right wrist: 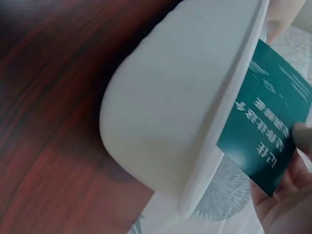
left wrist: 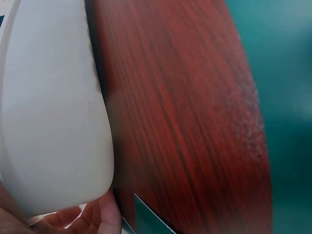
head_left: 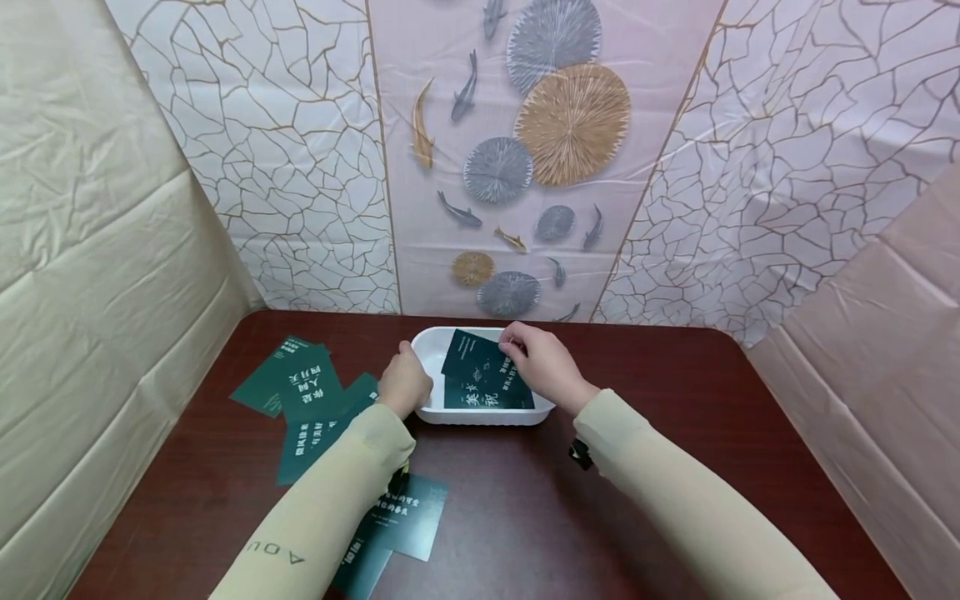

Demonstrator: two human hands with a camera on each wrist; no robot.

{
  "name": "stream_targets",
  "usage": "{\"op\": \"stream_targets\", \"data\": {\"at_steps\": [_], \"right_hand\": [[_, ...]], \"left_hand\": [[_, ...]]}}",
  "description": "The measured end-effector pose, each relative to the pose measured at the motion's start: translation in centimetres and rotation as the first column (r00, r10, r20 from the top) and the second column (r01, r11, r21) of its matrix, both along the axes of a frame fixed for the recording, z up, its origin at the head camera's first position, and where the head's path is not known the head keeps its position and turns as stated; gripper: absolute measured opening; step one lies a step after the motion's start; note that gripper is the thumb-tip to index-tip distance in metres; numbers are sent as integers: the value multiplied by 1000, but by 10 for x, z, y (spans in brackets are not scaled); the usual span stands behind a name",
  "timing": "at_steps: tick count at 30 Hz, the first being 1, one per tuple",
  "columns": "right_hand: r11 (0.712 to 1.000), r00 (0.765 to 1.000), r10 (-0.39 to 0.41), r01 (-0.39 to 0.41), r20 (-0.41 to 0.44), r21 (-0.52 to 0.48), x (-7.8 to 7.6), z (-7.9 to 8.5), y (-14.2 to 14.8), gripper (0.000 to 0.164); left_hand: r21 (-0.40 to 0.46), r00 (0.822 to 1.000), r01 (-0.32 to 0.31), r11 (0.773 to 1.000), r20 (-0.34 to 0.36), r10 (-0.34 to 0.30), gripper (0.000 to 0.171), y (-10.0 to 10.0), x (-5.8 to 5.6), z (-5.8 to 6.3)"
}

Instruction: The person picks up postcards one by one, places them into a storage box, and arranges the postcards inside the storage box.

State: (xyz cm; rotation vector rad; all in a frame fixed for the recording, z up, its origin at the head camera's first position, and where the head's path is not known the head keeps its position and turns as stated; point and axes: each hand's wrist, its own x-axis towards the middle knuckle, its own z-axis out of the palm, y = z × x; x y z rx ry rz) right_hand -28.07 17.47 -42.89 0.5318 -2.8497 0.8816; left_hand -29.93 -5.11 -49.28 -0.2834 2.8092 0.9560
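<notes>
A white oblong tray [head_left: 483, 417] stands near the far edge of the table. My left hand [head_left: 405, 382] grips its left end, and the left wrist view shows fingers [left wrist: 111, 214] curled at the underside of the tray wall [left wrist: 53, 107]. Between thumb and fingers, my right hand [head_left: 546, 360] pinches a dark green card [right wrist: 265, 117] printed with white characters. That card is tilted over the tray's far right side. Beneath it, another green card [head_left: 487, 398] lies inside the tray, partly covered.
Several green cards [head_left: 307, 383] overlap on the table [head_left: 600, 517] left of the tray. Nearer the front, two more cards [head_left: 420, 521] lie partly under my left sleeve [head_left: 322, 500]. A patterned cloth [head_left: 652, 267] hangs behind the table.
</notes>
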Motion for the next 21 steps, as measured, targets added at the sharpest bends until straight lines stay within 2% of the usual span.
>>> {"op": "stream_targets", "data": {"at_steps": [7,15,21], "right_hand": [[994,994,92,-95,62,52,-10,-4,-11,7],[986,991,93,-105,94,132,-24,-17,-14,9],[975,989,73,-97,126,201,-28,-28,-15,10]], "left_hand": [[9,1000,8,1000,-7,-8,84,-2,0,0],[9,1000,4,1000,-13,-4,85,-1,0,1],[-23,1000,8,1000,-20,-8,82,0,-1,-1]]}}
